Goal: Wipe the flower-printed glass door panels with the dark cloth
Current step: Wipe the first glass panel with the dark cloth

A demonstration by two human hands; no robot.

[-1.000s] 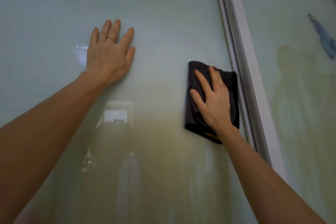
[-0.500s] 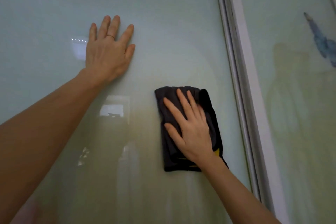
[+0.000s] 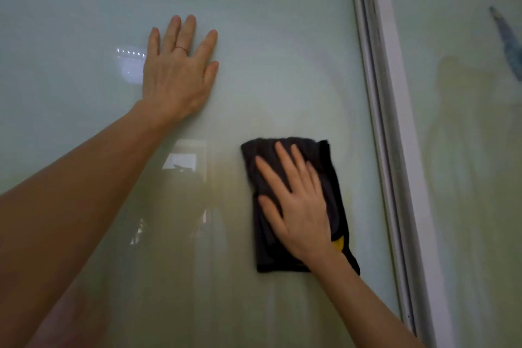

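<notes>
A pale green glass door panel fills most of the view. My right hand lies flat with straight fingers on a folded dark cloth, pressing it against the glass at lower centre. A small yellow patch shows at the cloth's lower right. My left hand rests flat on the glass up and to the left, fingers spread, a thin ring on one finger. A second glass panel stands to the right, with a blue printed petal near its edge.
A white door frame with a dark track groove runs top to bottom between the two panels, just right of the cloth. The glass reflects a bright window and dim shapes of the room.
My right hand has slid the cloth down and to the left, away from the frame, over the last second; it barely moved in the last half second. My left hand has stayed in place.
</notes>
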